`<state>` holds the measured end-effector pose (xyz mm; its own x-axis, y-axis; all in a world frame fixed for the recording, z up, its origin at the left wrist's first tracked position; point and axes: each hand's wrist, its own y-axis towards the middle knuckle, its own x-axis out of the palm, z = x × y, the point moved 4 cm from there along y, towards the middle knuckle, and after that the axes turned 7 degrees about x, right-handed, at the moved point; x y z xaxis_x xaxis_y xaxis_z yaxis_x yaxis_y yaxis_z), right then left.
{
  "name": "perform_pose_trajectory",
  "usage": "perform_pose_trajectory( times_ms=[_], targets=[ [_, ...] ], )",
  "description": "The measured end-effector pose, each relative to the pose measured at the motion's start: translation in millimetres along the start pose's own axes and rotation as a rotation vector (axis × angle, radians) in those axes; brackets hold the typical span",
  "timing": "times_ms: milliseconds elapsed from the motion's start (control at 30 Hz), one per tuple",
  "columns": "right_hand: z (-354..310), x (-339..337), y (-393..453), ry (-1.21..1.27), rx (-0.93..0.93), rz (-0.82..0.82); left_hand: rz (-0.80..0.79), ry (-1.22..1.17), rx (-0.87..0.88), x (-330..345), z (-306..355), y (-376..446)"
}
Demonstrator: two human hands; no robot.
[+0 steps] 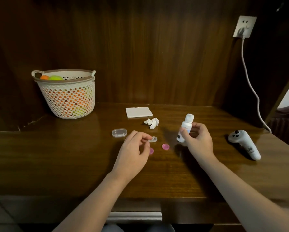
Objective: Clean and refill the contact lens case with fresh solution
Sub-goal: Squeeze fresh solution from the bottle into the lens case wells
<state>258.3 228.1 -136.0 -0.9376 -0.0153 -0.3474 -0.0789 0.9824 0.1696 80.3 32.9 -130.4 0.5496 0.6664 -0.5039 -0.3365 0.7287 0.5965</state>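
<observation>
Head view, so you're looking down at both hands over a dark wooden counter (pixel 73 164). My read is that this is the refill step about to start, with the cleaning apparently done, since a crumpled tissue (pixel 151 122) lies just above the middle of the frame and both pink caps are off.

The left hand (pixel 134 150) is curled with thumb and fingertips pinching one end of the clear lens case (pixel 152 139), right at frame center. The case looks low over the wood or resting on it, can't say which. One pink cap (pixel 165 146) lies just right of the case, and the other pink cap (pixel 151 151) peeks out from under the left fingers.

The right hand (pixel 198 139) is wrapped around the white solution bottle (pixel 185 128), right of center, held up off the counter and tilted a bit, its top pointing to the upper right. It looks like the white cap is on, but it's too small to swear to.

So the next move, I'd guess, is getting that bottle open and its tip over the wells, then a gentle squeeze. Those wells are tiny, so overshooting onto the wood seems like the main risk. Bottle and case are near each other but not touching.

Other stuff: a clear oval box (pixel 119 132) left of the case, a flat white pad (pixel 138 112) behind the tissue, a basket (pixel 66 104) upper left and a grey controller (pixel 245 144) at the right.
</observation>
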Motion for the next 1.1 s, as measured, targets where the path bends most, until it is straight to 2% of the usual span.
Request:
perform_pose_trajectory(
  times_ms=[267,467,600,767,867,1033,1100],
  targets=[
    [-62,18,-89,0.172,-0.215,-0.288,-0.102,-0.107,0.016,-2,7,-11],
    [-67,48,-111,0.000,-0.257,-0.426,-0.062,-0.193,-0.124,-13,-3,-15],
    [-77,43,-107,-0.066,-0.356,-0.365,-0.107,-0.184,-0.155,-8,-8,-18],
    [-96,35,-90,-0.500,-0.593,-0.156,-0.187,-0.103,-0.113,-3,-5,-18],
    [-102,32,-81,-0.602,-0.651,-0.072,-0.174,-0.137,-0.123,-7,-2,-17],
    [-98,42,-76,-0.686,-0.664,-0.277,-0.143,-0.247,-0.179,-14,-2,-15],
    [-99,40,-76,-0.673,-0.695,-0.276,-0.166,-0.260,-0.177,-15,1,-16]
  ],
)
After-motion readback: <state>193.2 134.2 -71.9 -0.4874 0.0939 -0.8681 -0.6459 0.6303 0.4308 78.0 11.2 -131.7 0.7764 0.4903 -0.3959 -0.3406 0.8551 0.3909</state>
